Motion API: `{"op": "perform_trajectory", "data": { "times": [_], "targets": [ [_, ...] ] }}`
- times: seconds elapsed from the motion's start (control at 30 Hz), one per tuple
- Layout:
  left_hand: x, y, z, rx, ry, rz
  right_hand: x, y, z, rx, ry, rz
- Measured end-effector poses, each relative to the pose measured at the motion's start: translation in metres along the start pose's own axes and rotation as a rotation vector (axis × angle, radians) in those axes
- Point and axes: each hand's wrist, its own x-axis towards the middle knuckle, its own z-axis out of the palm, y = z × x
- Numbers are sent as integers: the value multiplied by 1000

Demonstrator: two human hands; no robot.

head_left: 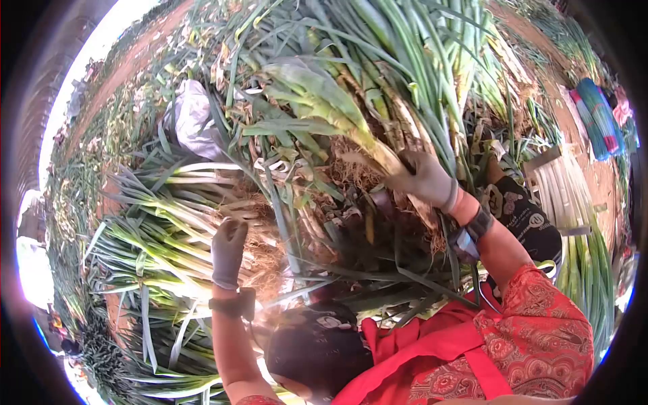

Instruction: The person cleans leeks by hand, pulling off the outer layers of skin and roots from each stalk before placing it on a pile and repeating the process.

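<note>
So the long green onion [347,120] is up in the air in front of the body, right hand [426,181] wrapped around its pale stalk, leaves angling up and away to the left. Gripping there makes sense imo: the stalk looks like the stiff part, while the leaves look floppy and a bit yellowed. The left hand [228,253] has its fingers curled in, right at the root ends of a row of green onions [172,236] on the left side of the dirt ground [565,120]. Can't tell if it's pinching anything. Both hands wear thin, pale gloves.

That row has its whiskery tan roots mostly facing the body, probably so the ends line up. Past the right hand there's a big heap of onions [432,54], glossy tube leaves and dirty stalks. A crumpled white plastic bag [196,121] sits beyond the row. Toward the ground's right edge: a banded bundle [565,192], smooth white stalks packed flat, and a shiny blue roll [597,118].
</note>
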Motion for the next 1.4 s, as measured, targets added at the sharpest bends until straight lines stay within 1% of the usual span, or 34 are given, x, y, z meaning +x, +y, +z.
{"op": "perform_trajectory", "data": {
  "times": [0.03,0.1,0.13,0.2,0.23,0.27,0.3,0.33,0.37,0.43,0.47,0.5,0.57,0.6,0.63,0.7,0.8,0.83,0.93,1.0,1.03,1.1,1.13,1.17,1.23,1.27,1.37,1.4],
  "targets": [
    [-7,34,-2,-94,-127,76,-16,2,-8,-22,-48,2],
    [-20,104,-6,-71,-375,104,-54,-24,-21,310,-155,189],
    [-31,136,-3,-60,-498,113,-72,-38,-27,449,-195,220],
    [-66,201,15,-354,-513,148,-100,-37,-31,469,-215,57],
    [-80,224,25,-500,-521,163,-116,-45,-35,461,-230,19],
    [-82,231,36,-505,-492,250,-129,-52,-38,490,-241,-36],
    [-79,230,49,-512,-462,338,-137,-46,-34,468,-174,-225],
    [-84,238,59,-520,-432,426,-147,-46,-37,462,-167,-160],
    [-95,250,67,-640,-361,387,-157,-45,-39,456,-161,-93],
    [-121,284,81,-877,-216,306,-173,-23,-30,614,-73,-24],
    [-128,296,86,-891,-155,206,-182,-14,-27,695,-29,9],
    [-133,301,93,-913,-126,188,-193,-12,-30,761,-2,61],
    [-138,296,110,-951,-66,137,-215,-8,-32,900,44,177],
    [-140,286,123,-1033,-65,205,-221,-8,-30,625,227,98],
    [-145,287,130,-1068,-30,186,-222,2,-32,351,292,57],
    [-152,293,141,-1148,37,158,-223,5,-31,499,349,97],
    [-158,301,152,-1188,103,158,-226,4,-26,641,367,124],
    [-162,305,155,-1203,121,158,-226,2,-26,740,353,134],
    [-177,304,168,-1219,40,94,-225,-5,-31,995,311,151],
    [-194,290,185,-1161,-95,-34,-225,-6,-37,1099,274,141],
    [-204,278,194,-1128,-163,-96,-225,-1,-39,1054,278,151],
    [-222,230,209,-826,-433,-2,-227,14,-46,961,283,166],
    [-234,223,204,-743,-585,-42,-228,15,-51,824,319,110],
    [-246,217,201,-658,-737,-85,-228,18,-54,805,317,100],
    [-262,196,193,-396,-831,-332,-229,21,-60,763,309,76],
    [-262,189,189,-260,-870,-452,-227,28,-58,788,296,48],
    [-221,173,177,-16,-349,63,-229,19,-62,964,146,80],
    [-202,179,169,-131,-259,152,-228,16,-60,998,112,84]
  ]
}}
